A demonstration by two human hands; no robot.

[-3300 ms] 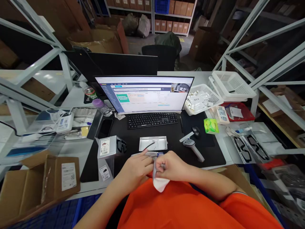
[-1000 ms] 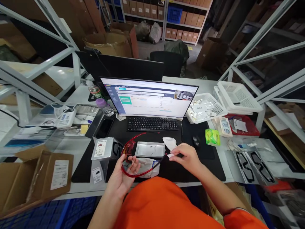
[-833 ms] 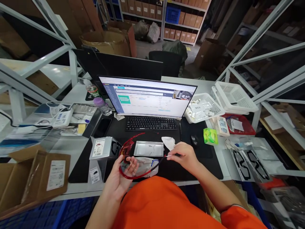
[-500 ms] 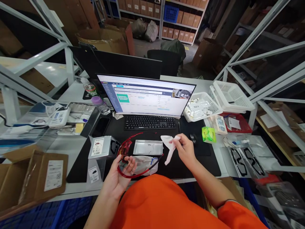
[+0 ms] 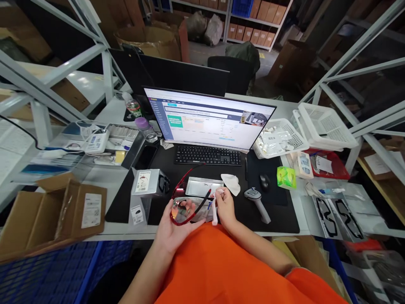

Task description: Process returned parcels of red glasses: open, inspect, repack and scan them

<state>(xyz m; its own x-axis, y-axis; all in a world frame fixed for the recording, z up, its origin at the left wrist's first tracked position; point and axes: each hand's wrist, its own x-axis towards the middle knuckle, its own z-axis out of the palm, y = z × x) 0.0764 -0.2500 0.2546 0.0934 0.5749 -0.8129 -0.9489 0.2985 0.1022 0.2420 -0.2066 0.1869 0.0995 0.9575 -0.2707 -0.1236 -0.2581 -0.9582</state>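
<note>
My left hand (image 5: 171, 228) is closed around the lens end of red-framed wraparound glasses (image 5: 179, 211), held low over the black desk mat. One temple of the glasses points toward my right hand (image 5: 225, 209), which pinches a thin white tissue (image 5: 231, 183). A wide flap of the tissue spreads beyond the fingers and a narrow strip hangs toward me. Behind the glasses lies an open shallow silver box (image 5: 202, 187). A translucent pouch with a blue cord (image 5: 207, 205) is partly hidden beneath the glasses and hands.
A barcode scanner (image 5: 257, 203) and a mouse (image 5: 264, 182) lie to the right. Beyond are a keyboard (image 5: 207, 155) and a monitor (image 5: 209, 120). On the left stand a silver labelled box (image 5: 148, 182) and an open cardboard carton (image 5: 63, 207). White baskets (image 5: 281, 137) sit at the back right.
My right hand has moved left with the tissue, close to the glasses' temple. The glasses are turned slightly in my left hand. The view has shifted, and the barcode scanner now shows.
</note>
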